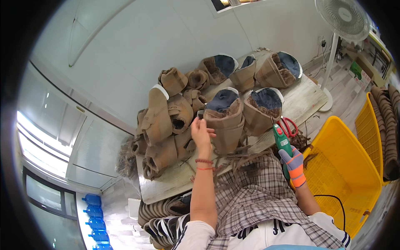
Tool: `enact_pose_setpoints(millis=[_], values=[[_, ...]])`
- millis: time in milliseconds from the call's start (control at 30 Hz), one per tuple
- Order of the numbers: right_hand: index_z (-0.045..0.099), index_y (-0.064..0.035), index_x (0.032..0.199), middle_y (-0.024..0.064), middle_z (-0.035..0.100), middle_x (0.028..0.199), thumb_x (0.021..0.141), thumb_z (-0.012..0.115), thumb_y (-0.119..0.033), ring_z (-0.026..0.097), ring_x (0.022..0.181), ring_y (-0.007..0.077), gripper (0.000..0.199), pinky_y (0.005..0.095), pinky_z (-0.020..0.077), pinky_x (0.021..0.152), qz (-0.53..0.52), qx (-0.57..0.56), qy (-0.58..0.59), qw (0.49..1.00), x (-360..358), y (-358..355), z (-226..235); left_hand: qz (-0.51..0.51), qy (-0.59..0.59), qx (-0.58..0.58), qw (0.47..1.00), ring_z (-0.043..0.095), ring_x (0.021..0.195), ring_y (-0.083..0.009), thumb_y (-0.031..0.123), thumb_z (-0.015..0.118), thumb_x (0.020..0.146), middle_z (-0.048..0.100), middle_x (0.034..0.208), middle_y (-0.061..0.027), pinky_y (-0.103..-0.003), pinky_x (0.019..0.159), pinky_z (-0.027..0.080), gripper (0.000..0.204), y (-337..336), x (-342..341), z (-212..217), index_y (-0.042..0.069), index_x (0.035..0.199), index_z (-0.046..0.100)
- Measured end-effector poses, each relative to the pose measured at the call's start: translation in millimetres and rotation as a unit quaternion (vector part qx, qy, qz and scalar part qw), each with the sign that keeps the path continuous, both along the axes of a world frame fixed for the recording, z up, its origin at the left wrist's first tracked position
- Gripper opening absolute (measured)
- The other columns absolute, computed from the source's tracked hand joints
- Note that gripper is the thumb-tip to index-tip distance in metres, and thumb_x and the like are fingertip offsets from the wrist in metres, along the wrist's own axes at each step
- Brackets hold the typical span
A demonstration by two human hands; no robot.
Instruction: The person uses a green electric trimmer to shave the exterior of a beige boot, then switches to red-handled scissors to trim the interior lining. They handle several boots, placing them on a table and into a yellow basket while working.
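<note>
My left hand, bare with red bracelets at the wrist, is raised over the table. Its fingertips pinch a small dark piece beside a tall brown fleece-lined wrap; the other fingers hang loose. In a grey and orange glove, my right hand is closed around a green handheld power tool with a red button, its tip pointing up and away. Red-handled scissors lie just past the tool. Another standing wrap is near the tool's tip, showing dark lining and a white edge.
More brown wraps, rolled or standing, crowd the pale table. Brown trimmings lie along its front edge and in my lap. A yellow crate stands at my right, with a black cord by it. A white fan stands behind.
</note>
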State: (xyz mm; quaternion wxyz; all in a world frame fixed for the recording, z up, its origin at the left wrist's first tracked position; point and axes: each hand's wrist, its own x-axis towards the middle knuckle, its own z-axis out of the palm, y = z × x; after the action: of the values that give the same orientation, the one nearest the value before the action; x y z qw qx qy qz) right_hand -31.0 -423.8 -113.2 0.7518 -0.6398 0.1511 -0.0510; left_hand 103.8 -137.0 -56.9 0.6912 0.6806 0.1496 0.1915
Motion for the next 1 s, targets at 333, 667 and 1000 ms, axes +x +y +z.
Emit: enact_pose_setpoints(millis=[333, 667, 1000], values=[[0.059, 0.0018, 0.101, -0.001, 0.056, 0.069, 0.078, 0.071, -0.016, 0.047, 0.054, 0.0057, 0.032, 0.0207, 0.0384, 0.05, 0.007, -0.025, -0.017, 1.0, -9, 11, -1, -0.068, 0.159, -0.591, 0.788, 0.043, 0.11, -0.0261, 0.033, 0.064, 0.084, 0.054, 0.109, -0.0077, -0.043, 0.091, 0.036, 0.041, 1, -75, -85, 0.005, 0.11, 0.05], [0.061, 0.0013, 0.102, -0.0013, 0.058, 0.068, 0.076, 0.073, -0.019, 0.049, 0.056, 0.0039, 0.035, 0.0197, 0.039, 0.05, 0.013, -0.067, -0.027, 0.997, -26, 10, 10, -0.134, -0.029, -0.516, 0.845, 0.048, 0.116, -0.0302, 0.024, 0.066, 0.082, 0.054, 0.123, -0.01, -0.048, 0.101, 0.036, 0.047, -23, -40, -58, 0.005, 0.122, 0.05], [0.061, -0.003, 0.11, 0.003, 0.065, 0.075, 0.072, 0.077, -0.035, 0.056, 0.062, 0.0058, 0.052, 0.0227, 0.0464, 0.059, 0.025, -0.171, -0.084, 0.981, -18, 9, 25, -0.201, -0.092, -0.228, 0.948, 0.058, 0.083, -0.0206, 0.016, 0.067, 0.083, 0.063, 0.097, -0.0087, -0.035, 0.077, 0.048, 0.022, 18, -65, 12, -0.001, 0.096, 0.061]])
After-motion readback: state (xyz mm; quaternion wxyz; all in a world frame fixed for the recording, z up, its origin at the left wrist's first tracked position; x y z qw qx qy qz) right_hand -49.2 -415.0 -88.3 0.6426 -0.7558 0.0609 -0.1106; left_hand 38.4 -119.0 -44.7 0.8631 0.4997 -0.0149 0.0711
